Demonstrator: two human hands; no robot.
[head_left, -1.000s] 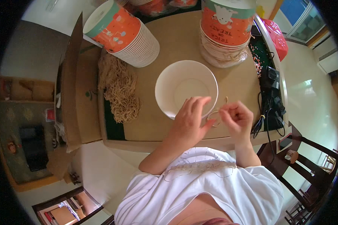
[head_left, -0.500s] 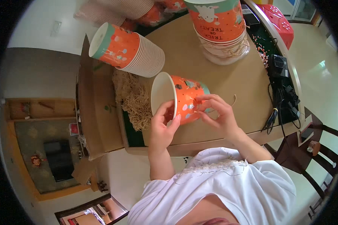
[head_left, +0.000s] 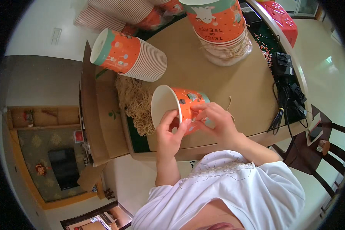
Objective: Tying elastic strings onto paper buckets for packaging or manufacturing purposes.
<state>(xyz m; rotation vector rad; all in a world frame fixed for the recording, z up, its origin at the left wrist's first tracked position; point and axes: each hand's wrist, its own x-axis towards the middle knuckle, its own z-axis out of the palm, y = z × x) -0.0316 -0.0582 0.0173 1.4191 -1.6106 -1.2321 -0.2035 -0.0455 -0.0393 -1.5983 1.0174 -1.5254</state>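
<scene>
An orange paper bucket [head_left: 188, 100] with a white rim, a green base band and printed figures lies on its side in front of me. My left hand [head_left: 169, 132] grips its rim, with fingers inside the mouth and the thumb on the outer wall. My right hand [head_left: 214, 120] is closed in a pinch against the bucket's printed side. From behind that hand trails a thin beige string [head_left: 230, 102], apparently held between the fingertips, though the pinch itself is partly hidden. Left of the bucket is a heap of beige strings [head_left: 140, 109].
A leaning stack of similar buckets [head_left: 151, 61] is at the far left; another stack, strings around it [head_left: 226, 48], stands at the back. An open cardboard box [head_left: 101, 111] borders the left. Black cables [head_left: 281, 115] and an adapter [head_left: 283, 64] lie along the table's right edge.
The bucket and both hands have shifted slightly left and nearer me in view. My right fingers have moved along the bucket's side toward the rim. The left hand keeps its grip.
</scene>
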